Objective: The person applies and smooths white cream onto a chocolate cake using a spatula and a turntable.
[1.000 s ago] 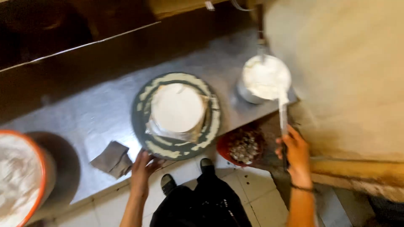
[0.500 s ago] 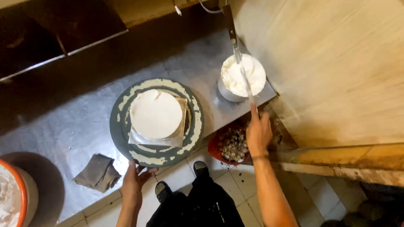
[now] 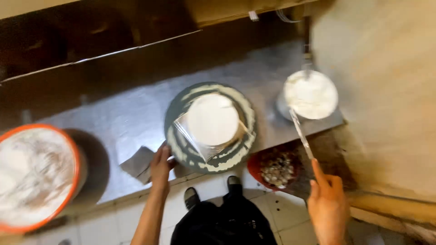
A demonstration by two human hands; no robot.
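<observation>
Your right hand [image 3: 328, 208] drops back, clenched on spatula [image 3: 301, 134], blade tip over cream bowl [image 3: 311, 94]; left hand [image 3: 161, 164] touches turntable [image 3: 210, 127] rim, grip unclear

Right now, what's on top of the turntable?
A round white-frosted cake sits on a clear sheet or board, centred on the dark turntable, whose rim is smeared with cream. The left hand touches its near edge. What lies under the cake is covered.

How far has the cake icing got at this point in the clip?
Done: the cake on the turntable already shows a smooth white top, and cream smears ring the turntable. In hand: the right hand holds a long spatula with its tip at the bowl of white cream, while the left hand rests at the turntable's edge. Left: the cake's sides are blurred, so their finish cannot be judged.
</observation>
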